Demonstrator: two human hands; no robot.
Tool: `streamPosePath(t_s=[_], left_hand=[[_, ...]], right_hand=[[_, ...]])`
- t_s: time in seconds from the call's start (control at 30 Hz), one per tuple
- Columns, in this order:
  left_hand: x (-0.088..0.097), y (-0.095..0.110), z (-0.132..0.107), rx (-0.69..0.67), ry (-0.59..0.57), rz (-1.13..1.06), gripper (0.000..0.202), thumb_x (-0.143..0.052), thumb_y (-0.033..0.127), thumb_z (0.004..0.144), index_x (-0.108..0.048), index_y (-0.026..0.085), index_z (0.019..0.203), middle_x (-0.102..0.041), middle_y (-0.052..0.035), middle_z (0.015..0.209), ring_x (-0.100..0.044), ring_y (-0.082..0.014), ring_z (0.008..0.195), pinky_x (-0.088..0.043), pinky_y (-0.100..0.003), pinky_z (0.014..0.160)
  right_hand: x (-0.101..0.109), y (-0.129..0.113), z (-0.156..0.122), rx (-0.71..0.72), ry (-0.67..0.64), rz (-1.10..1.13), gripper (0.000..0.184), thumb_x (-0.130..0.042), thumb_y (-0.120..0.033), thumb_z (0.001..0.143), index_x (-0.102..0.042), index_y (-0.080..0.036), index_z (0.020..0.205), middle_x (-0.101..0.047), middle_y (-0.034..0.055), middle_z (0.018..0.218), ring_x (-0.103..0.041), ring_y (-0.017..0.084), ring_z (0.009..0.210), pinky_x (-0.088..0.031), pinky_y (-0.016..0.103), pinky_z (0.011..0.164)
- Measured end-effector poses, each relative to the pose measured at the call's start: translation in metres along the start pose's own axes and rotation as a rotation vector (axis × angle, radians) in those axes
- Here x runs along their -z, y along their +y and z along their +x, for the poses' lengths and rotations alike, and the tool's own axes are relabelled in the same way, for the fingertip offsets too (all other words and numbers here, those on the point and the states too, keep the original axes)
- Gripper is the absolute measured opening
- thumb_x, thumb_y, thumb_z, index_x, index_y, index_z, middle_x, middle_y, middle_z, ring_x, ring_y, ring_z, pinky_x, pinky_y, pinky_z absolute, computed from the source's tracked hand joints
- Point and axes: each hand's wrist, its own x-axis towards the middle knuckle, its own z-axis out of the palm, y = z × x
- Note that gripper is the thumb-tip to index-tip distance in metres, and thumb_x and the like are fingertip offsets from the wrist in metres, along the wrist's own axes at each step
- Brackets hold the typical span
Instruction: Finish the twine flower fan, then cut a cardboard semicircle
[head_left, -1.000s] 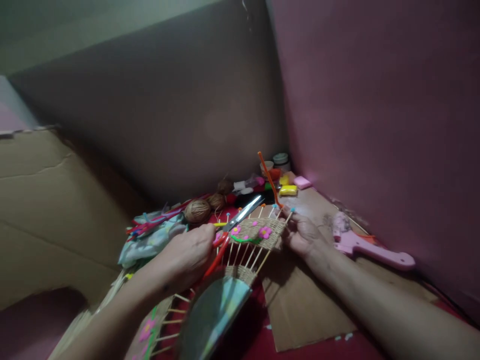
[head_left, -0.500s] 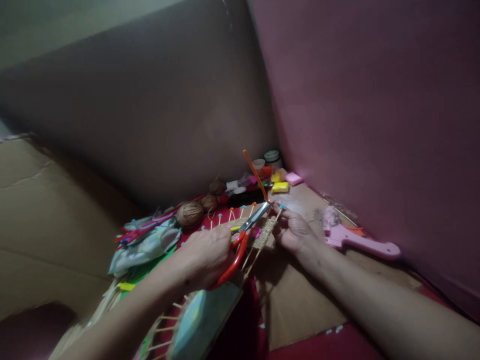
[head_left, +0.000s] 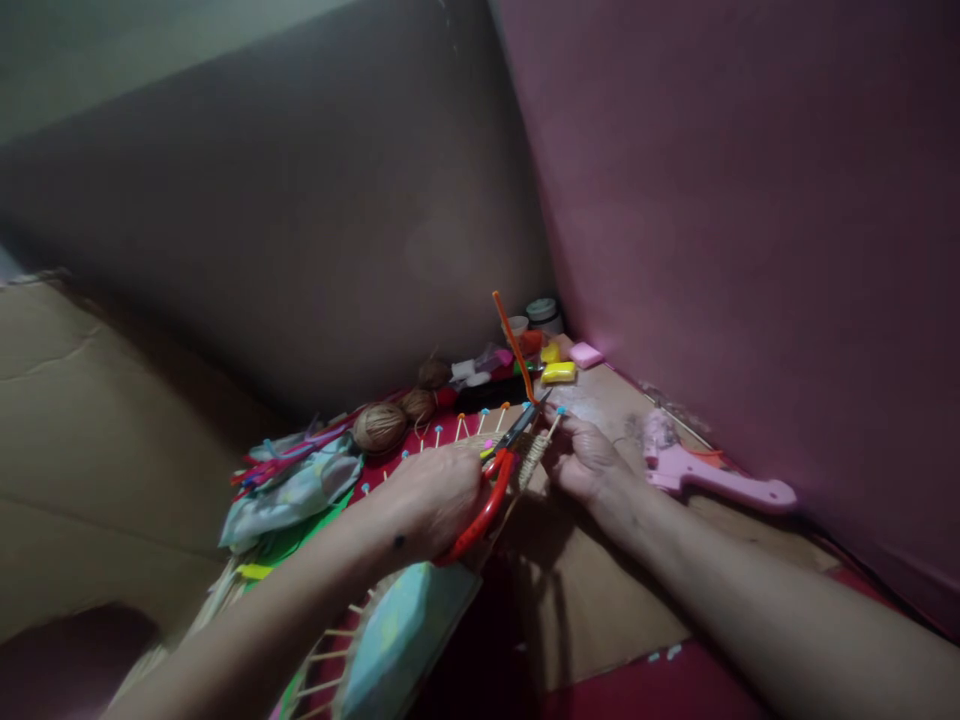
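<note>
My left hand (head_left: 431, 500) is closed round the red handles of a pair of scissors (head_left: 491, 480); the blades point up and right toward an orange pipe cleaner (head_left: 512, 343). My right hand (head_left: 585, 460) pinches the edge of a small woven basket (head_left: 531, 455) made of sticks with coloured bead tips and twine. The pipe cleaner rises from the basket's rim near the scissor tips. A round disc base (head_left: 405, 630) of the basket lies near me, under my left wrist.
Twine balls (head_left: 379, 427) and a heap of coloured pipe cleaners and cloth (head_left: 289, 480) lie to the left. Clay blocks (head_left: 559, 372) and small jars (head_left: 541, 310) sit in the corner. A pink glue gun (head_left: 712, 480) lies on cardboard at right. Cardboard walls stand behind.
The basket has turned edge-on toward my right hand. My left hand has swung the scissors right, bringing the blades up to the base of the orange pipe cleaner.
</note>
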Motion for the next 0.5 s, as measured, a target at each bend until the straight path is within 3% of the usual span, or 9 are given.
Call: streamPosePath(t_s=[0.17, 0.3, 0.4, 0.5], left_hand=[[-0.001, 0.001, 0.003, -0.001, 0.008, 0.043, 0.025, -0.047, 0.042, 0.076, -0.058, 0.025, 0.090, -0.066, -0.0055, 0.087, -0.062, -0.0248, 0.078, -0.042, -0.029, 0.059], [0.005, -0.001, 0.006, 0.032, -0.035, 0.078, 0.024, -0.047, 0.041, 0.075, -0.060, 0.023, 0.085, -0.062, -0.0043, 0.067, -0.059, -0.0208, 0.065, -0.040, -0.027, 0.055], [0.008, -0.006, 0.010, 0.036, -0.092, 0.079, 0.020, -0.046, 0.033, 0.075, -0.060, 0.019, 0.069, -0.054, -0.0029, 0.055, -0.051, -0.0151, 0.052, -0.035, -0.025, 0.049], [0.009, -0.013, 0.015, -0.030, -0.052, -0.012, 0.026, -0.043, 0.035, 0.078, -0.056, 0.017, 0.063, -0.049, -0.0005, 0.053, -0.041, -0.0103, 0.048, -0.032, -0.023, 0.047]], right_hand=[[0.000, 0.000, -0.001, 0.004, 0.009, -0.004, 0.019, -0.057, 0.003, 0.066, -0.055, -0.015, 0.064, -0.061, -0.0026, 0.055, -0.058, 0.008, 0.049, -0.050, 0.016, 0.047], [0.000, 0.001, -0.001, 0.008, 0.008, -0.009, 0.018, -0.058, 0.003, 0.066, -0.056, -0.015, 0.064, -0.061, -0.0023, 0.055, -0.057, 0.008, 0.048, -0.049, 0.015, 0.046], [0.000, 0.002, -0.001, 0.009, 0.020, -0.014, 0.018, -0.056, 0.003, 0.067, -0.057, -0.015, 0.064, -0.061, -0.0020, 0.054, -0.057, 0.008, 0.047, -0.050, 0.016, 0.047], [0.001, 0.001, -0.001, -0.007, 0.036, -0.028, 0.017, -0.056, 0.002, 0.068, -0.058, -0.014, 0.065, -0.062, -0.0005, 0.055, -0.056, 0.009, 0.046, -0.049, 0.017, 0.044]])
